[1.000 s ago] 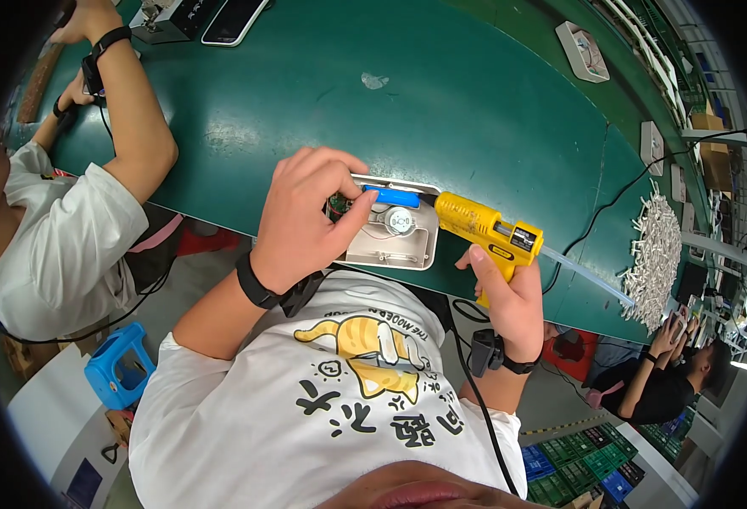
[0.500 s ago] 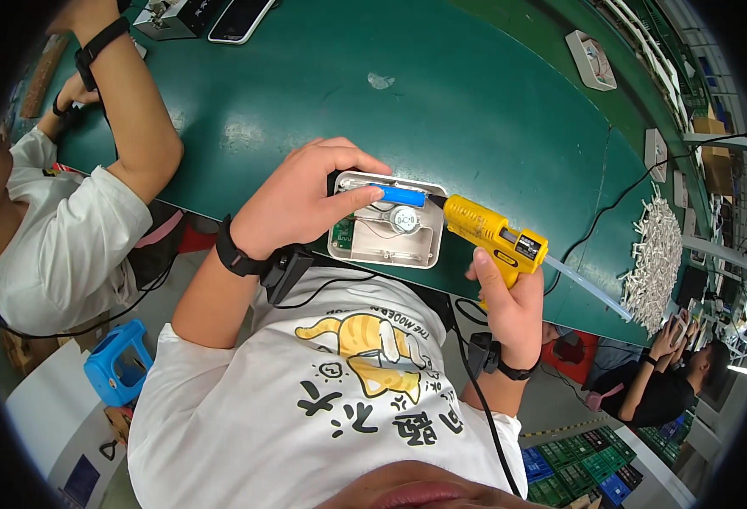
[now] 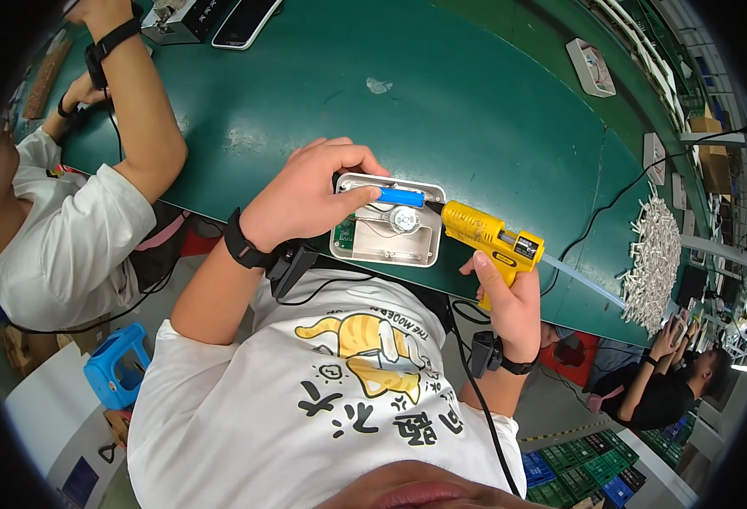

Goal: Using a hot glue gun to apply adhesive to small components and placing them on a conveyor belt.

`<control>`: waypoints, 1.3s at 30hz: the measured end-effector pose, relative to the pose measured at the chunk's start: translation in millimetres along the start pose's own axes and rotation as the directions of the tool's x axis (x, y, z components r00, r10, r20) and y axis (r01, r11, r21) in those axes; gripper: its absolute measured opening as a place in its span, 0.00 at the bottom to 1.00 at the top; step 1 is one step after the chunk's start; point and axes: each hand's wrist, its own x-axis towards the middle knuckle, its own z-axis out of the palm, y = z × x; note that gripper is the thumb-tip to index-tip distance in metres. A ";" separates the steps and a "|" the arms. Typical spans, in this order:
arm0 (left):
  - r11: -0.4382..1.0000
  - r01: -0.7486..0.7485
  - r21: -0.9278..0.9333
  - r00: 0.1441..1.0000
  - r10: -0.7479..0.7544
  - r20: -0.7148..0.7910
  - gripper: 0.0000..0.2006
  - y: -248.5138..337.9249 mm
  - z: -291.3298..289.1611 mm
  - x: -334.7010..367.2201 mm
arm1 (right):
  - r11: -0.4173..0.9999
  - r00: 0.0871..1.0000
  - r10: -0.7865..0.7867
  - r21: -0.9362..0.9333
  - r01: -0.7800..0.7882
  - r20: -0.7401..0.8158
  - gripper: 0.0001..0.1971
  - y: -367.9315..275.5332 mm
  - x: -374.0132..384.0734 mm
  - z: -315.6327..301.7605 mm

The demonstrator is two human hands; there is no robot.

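A white plastic housing [image 3: 430, 251] lies at the near edge of the green table, its inside facing up. In its upper part sits a blue cylindrical battery [image 3: 402, 197]; below that are a round white part [image 3: 404, 220] with thin wires and a green circuit board [image 3: 345, 233]. My left hand [image 3: 310, 191] grips the housing's left end, thumb pressed on the battery. Wrapped around the handle of a yellow hot glue gun [image 3: 484, 229] is my right hand [image 3: 511, 297]. The gun's dark nozzle meets the battery's right end, and a clear glue stick [image 3: 584, 284] juts from its back.
A pile of small white parts [image 3: 653, 263] lies on the right of the green table [image 3: 323, 93]. More white housings [image 3: 592, 68] stand along the far right. A black cable [image 3: 590, 222] crosses there. A phone [image 3: 245, 23] and a co-worker's arm [image 3: 140, 102] are at the left.
The glue gun and my right hand have shifted very slightly left. My left hand still holds the housing with its thumb on the battery. The co-worker's arm at the left has moved a little right.
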 end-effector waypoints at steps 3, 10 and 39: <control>0.999 0.006 0.052 0.999 -0.004 -0.050 0.07 3.4 3.9 -4.5 | 1.000 1.000 0.004 -0.016 -0.004 -0.002 0.14 -1.5 -1.4 -0.2; 0.996 0.045 0.072 0.996 -0.040 -0.075 0.07 3.2 7.5 -3.9 | 0.997 1.000 -0.026 -0.067 0.026 0.007 0.15 -8.4 -4.6 1.1; 0.976 -0.035 0.216 0.998 0.047 -0.051 0.26 8.1 11.2 -22.1 | 0.966 0.985 -0.087 -0.230 0.120 0.149 0.13 -35.3 10.0 41.0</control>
